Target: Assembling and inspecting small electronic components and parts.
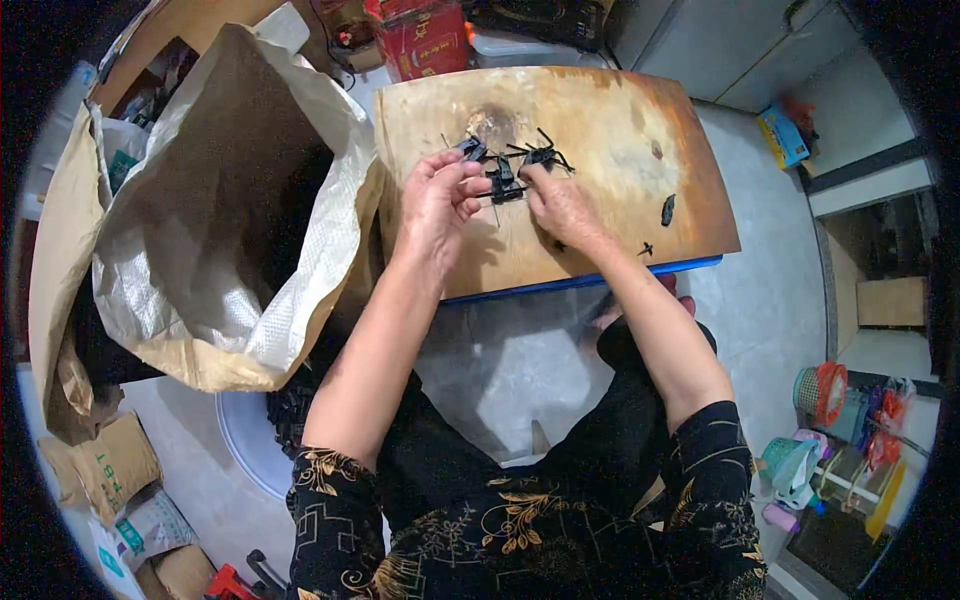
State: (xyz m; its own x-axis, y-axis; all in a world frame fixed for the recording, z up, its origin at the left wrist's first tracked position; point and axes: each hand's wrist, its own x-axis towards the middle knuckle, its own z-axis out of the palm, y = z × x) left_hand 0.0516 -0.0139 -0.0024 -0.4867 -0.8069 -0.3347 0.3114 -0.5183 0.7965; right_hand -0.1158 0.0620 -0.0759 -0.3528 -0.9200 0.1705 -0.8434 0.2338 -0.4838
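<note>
Above the left part of a worn wooden board, my left hand pinches a small black plastic part between thumb and forefinger, its other fingers loosely curled. My right hand is closed at the edge of a branched black plastic piece, with thin arms sticking out like moulding runners. Its fingertips partly hide what they grip. Between the two hands is another dark plastic part with thin rods. A loose black piece and a small cross-shaped scrap lie on the board's right side.
A large open woven sack stands at the left beside the board. Below it, a pale blue basin holds many black pieces. A red box sits beyond the board. Baskets and bags line the right side.
</note>
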